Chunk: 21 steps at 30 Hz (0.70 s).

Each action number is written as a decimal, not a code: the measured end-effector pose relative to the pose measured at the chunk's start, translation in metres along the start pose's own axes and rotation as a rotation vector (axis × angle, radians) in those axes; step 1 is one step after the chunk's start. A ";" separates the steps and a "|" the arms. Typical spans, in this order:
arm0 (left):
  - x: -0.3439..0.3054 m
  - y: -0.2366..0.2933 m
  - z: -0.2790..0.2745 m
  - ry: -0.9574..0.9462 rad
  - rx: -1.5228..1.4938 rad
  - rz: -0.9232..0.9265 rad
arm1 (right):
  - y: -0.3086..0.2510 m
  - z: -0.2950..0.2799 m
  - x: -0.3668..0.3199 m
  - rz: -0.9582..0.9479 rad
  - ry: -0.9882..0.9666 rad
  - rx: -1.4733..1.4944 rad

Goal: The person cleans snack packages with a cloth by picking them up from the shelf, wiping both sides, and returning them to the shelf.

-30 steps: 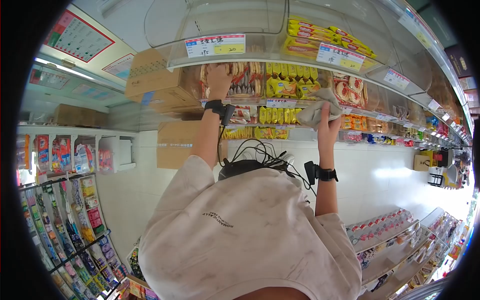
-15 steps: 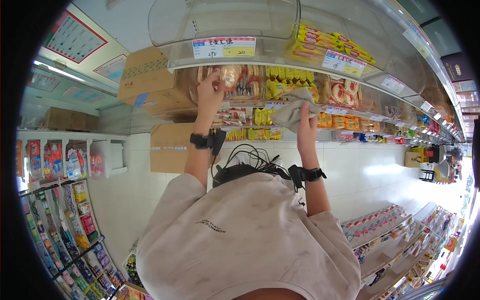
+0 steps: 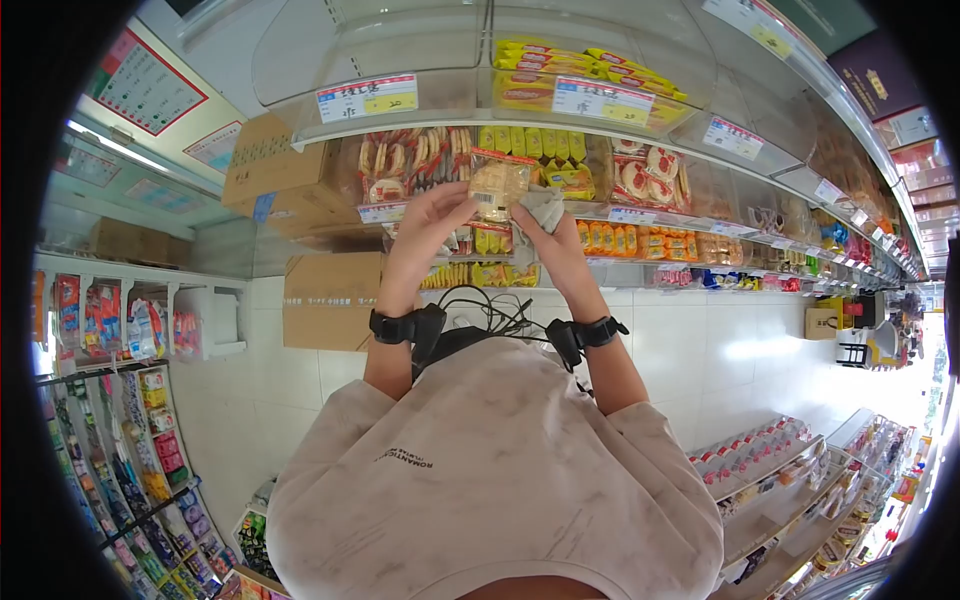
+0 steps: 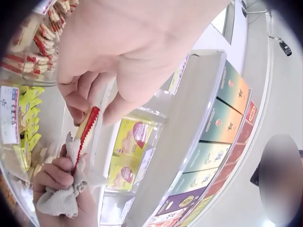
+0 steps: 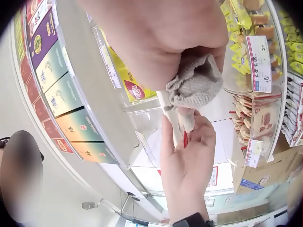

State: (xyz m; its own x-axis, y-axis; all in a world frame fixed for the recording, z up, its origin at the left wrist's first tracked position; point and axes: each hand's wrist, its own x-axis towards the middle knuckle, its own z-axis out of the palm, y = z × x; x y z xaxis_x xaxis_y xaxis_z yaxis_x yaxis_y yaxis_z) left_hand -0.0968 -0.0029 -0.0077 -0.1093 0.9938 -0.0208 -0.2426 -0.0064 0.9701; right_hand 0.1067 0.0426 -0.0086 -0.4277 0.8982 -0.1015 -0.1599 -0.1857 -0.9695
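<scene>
Both hands meet in front of the shelf around a flat see-through biscuit packet (image 3: 500,183) with red edges and a barcode. My left hand (image 3: 432,222) pinches its left side between thumb and fingers; the left wrist view shows the packet (image 4: 86,135) edge-on. The right hand (image 3: 560,250) grips a crumpled grey cloth (image 3: 542,210) at the packet's right side, thumb toward the packet. In the right wrist view, cloth (image 5: 196,85) bunches out of the curled right fingers, partly hiding the packet.
Behind the packet, a clear shelf bin holds more red-edged biscuit packets (image 3: 400,165), beside yellow packets (image 3: 570,180). Above runs a shelf edge with price tags (image 3: 368,97). Cardboard boxes (image 3: 275,180) stand at the left. Black cables (image 3: 490,310) hang near the waist.
The left hand has drawn a biscuit packet out of the bin and moved toward the middle. The right hand has brought the cloth leftward to the packet.
</scene>
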 end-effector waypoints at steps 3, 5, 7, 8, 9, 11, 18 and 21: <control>0.000 0.013 0.031 -0.009 0.057 -0.070 | -0.007 -0.010 -0.013 -0.010 -0.060 -0.088; 0.002 0.016 0.049 -0.014 -0.012 -0.012 | -0.012 -0.017 -0.021 0.010 -0.058 -0.067; 0.005 0.015 0.060 -0.033 -0.014 0.019 | -0.011 -0.030 -0.026 -0.036 -0.015 -0.056; 0.006 0.015 0.063 -0.046 0.021 0.025 | -0.004 -0.043 -0.026 -0.095 0.022 -0.056; 0.008 0.015 0.065 -0.056 0.053 0.033 | -0.007 -0.051 -0.025 -0.153 0.056 -0.058; 0.008 0.017 0.070 -0.132 0.131 -0.036 | -0.015 -0.065 -0.026 -0.101 0.192 0.169; 0.005 0.021 0.108 -0.270 0.212 -0.065 | -0.020 -0.081 -0.026 -0.295 0.228 -0.071; 0.009 -0.004 0.107 -0.149 0.074 -0.047 | -0.022 -0.082 -0.022 -0.353 0.365 -0.001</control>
State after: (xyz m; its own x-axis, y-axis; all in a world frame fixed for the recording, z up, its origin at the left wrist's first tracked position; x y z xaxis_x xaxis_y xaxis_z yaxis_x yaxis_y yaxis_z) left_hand 0.0063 0.0177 0.0142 0.0459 0.9983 -0.0354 -0.1714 0.0428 0.9843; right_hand 0.1928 0.0593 -0.0037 -0.0094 0.9868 0.1616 -0.2374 0.1548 -0.9590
